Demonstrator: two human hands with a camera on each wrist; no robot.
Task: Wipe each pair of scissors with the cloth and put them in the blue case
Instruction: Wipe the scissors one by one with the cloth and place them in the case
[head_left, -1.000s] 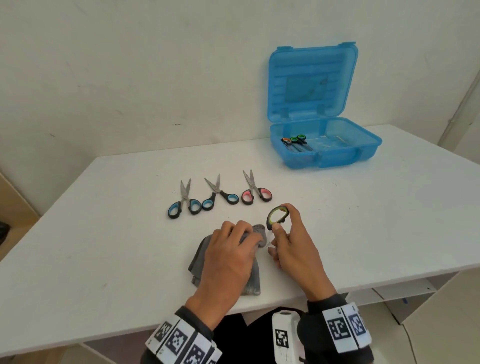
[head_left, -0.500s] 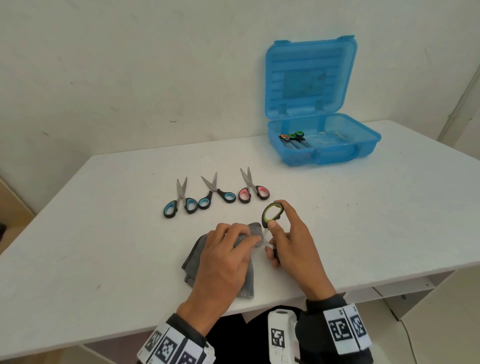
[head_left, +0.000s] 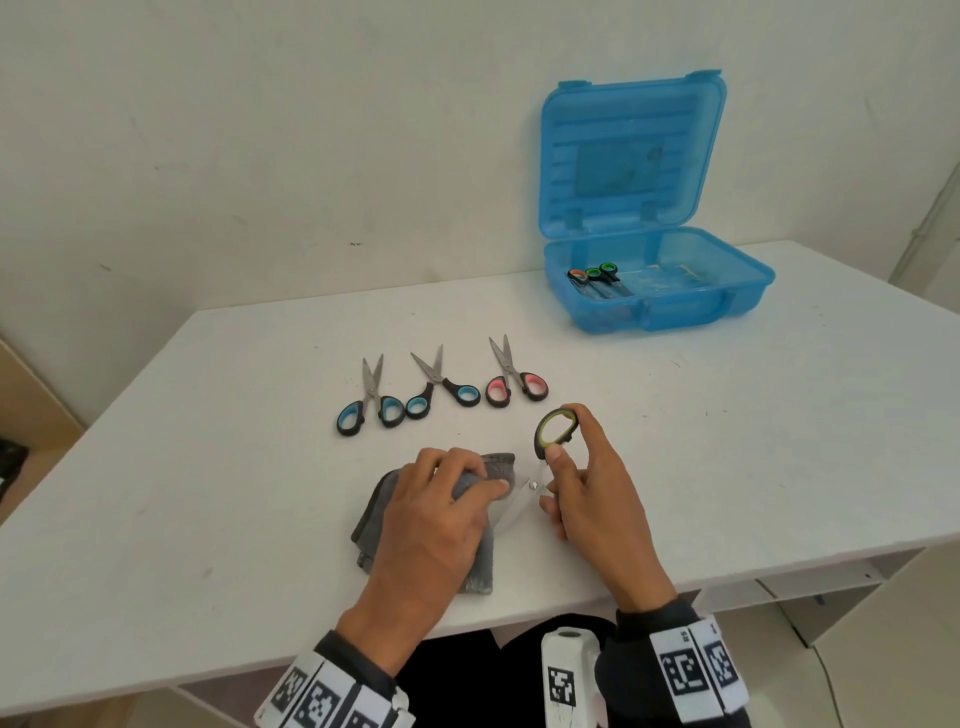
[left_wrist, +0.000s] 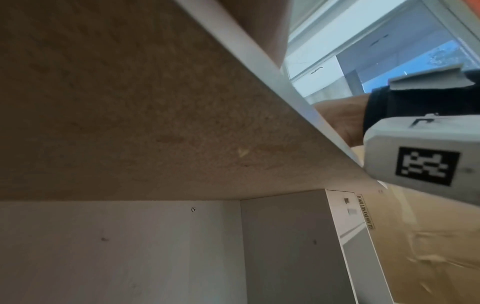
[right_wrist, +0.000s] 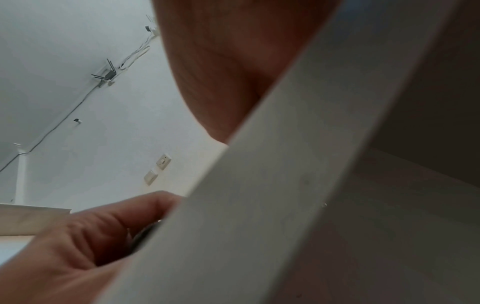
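Scissors in hand: the black scissors with yellow-green handle loops (head_left: 555, 432), pinched by the right hand (head_left: 592, 499), blades angled down into the cloth.
Cloth: the folded grey cloth (head_left: 470, 525) lies on the white bench (head_left: 727, 441), left hand (head_left: 436, 525) fingers (head_left: 488, 486) curled, pinching it round the blades.
Risk: bare steel beside the left fingertips; a fast pull could nick skin, or drag the cloth loose.
Waiting: three scissors beyond the fingers.
Blue plastic case (head_left: 737, 296): open, well apart, scissors inside.
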